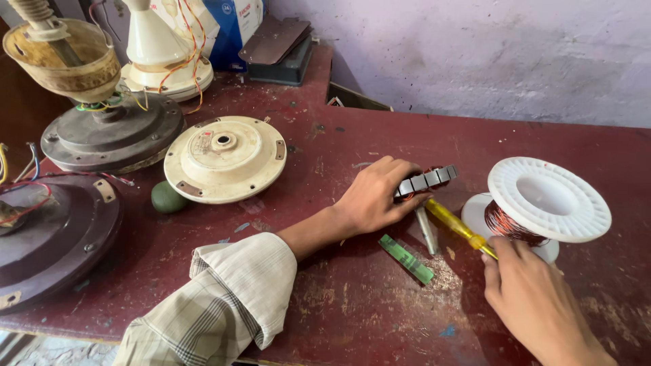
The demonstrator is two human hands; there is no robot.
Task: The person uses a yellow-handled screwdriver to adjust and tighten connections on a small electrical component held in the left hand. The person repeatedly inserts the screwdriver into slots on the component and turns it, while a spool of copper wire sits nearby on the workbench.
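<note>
Item 1, lower right of the frame: my right hand, fingers curled, fingertips at the yellow-handled screwdriver; whether it grips it I cannot tell.

Item 2, just beyond: white plastic spool holding copper wire wound on its core, right of centre.

Item 3, centre: my left hand, closed over a grey metal winding core, just left of the spool.

Item 4, between the hands: green strip flat on the red table.

Item 5, upper left: cream fan cover, dark fan housing.
</note>
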